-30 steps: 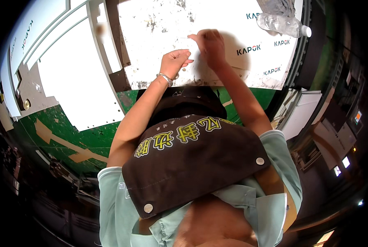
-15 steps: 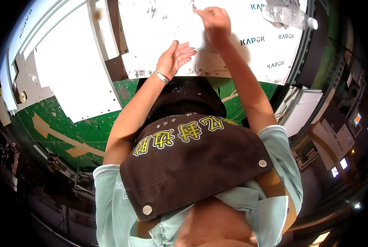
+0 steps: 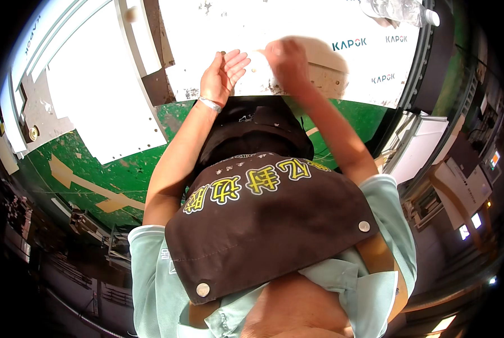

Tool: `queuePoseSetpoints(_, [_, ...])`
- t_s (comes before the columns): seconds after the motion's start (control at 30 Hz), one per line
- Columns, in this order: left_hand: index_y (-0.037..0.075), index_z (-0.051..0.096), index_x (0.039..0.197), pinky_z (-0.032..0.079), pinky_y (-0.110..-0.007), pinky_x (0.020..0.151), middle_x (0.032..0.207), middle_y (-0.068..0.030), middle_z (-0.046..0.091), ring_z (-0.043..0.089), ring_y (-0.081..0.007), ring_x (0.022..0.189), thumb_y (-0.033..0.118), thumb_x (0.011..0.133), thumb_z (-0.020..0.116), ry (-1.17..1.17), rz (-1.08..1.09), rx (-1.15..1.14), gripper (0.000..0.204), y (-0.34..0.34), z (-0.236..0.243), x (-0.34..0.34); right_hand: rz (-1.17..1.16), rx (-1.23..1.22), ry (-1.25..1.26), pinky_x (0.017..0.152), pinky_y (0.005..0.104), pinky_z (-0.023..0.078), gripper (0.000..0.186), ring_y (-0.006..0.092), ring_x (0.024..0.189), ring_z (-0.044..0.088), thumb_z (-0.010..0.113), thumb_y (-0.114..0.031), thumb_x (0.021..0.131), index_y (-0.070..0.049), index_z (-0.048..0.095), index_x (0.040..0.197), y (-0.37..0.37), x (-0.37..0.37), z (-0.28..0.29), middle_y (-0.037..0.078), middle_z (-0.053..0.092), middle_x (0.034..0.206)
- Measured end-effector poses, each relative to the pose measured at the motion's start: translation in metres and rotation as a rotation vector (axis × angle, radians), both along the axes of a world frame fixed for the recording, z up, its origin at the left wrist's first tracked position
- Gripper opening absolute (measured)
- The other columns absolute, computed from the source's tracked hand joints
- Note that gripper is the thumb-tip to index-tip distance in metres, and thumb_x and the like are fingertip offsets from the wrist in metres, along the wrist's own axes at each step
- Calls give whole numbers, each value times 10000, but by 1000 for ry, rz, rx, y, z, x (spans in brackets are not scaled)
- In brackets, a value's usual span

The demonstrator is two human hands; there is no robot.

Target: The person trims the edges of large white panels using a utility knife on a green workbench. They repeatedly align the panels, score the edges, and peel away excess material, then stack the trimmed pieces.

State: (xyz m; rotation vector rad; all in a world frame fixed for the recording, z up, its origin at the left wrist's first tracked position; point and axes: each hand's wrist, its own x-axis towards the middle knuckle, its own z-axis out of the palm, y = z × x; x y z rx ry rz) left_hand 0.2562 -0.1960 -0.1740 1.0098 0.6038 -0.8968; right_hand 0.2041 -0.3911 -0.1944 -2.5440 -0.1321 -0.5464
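Observation:
My left hand (image 3: 223,77) is open, palm turned up and fingers spread, over the near edge of a white printed board (image 3: 370,65). Nothing shows in the palm. To its right, my right hand (image 3: 289,63) is curled closed just above the same board and slightly blurred by motion. Whatever its fingers may hold is hidden. Small specks and dark scuffs mark the board between and around the hands. A silvery bracelet (image 3: 209,104) circles my left wrist.
At the board's far right lies a clear plastic bottle (image 3: 395,11) with a white cap. White panels (image 3: 97,96) cover the left side. Below the board is a scuffed green surface (image 3: 122,121) with tan tape strips. A dark rail (image 3: 418,62) runs along the right edge.
My right hand has come back toward me from farther out on the board. My left hand has shifted slightly left, still open. The view has moved a little.

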Motion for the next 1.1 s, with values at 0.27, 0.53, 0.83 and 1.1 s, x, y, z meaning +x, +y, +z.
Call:
queuePoseSetpoints(0.27, [-47, 603, 1166, 530, -234, 666, 928, -52, 666, 622, -108, 756, 233, 868, 737, -459, -428, 392, 430, -102, -10, 35, -572, 986, 136, 712, 255, 484, 176, 132, 835, 618, 603, -74, 928, -38, 681, 1081, -41, -66, -20, 42, 677, 945])
queuePoseSetpoints(0.53, [-34, 673, 1042, 509, -200, 580, 828, -39, 682, 600, -72, 645, 143, 830, 778, -409, -486, 385, 296, -169, -38, 30, -789, 1508, 137, 685, 210, 479, 265, 71, 787, 588, 615, -112, 947, 9, 616, 1182, -79, -102, -40, 30, 652, 961])
queuePoseSetpoints(0.83, [-38, 671, 1075, 568, -270, 749, 919, -98, 710, 687, -164, 803, 152, 925, 668, -287, -668, 263, 242, -276, -83, -8, -753, 1904, 187, 654, 276, 554, 269, 183, 779, 670, 551, -147, 980, 2, 492, 1196, -146, -112, -72, 140, 663, 987])
queuePoseSetpoints(1.1, [-34, 626, 1202, 528, -297, 881, 1113, -158, 691, 671, -206, 1016, 258, 1018, 502, -218, -863, 196, 367, -317, -107, -23, -668, 2071, 266, 598, 264, 525, 328, 180, 737, 679, 444, -301, 1030, -9, 544, 1140, -167, -130, -95, 120, 673, 890])
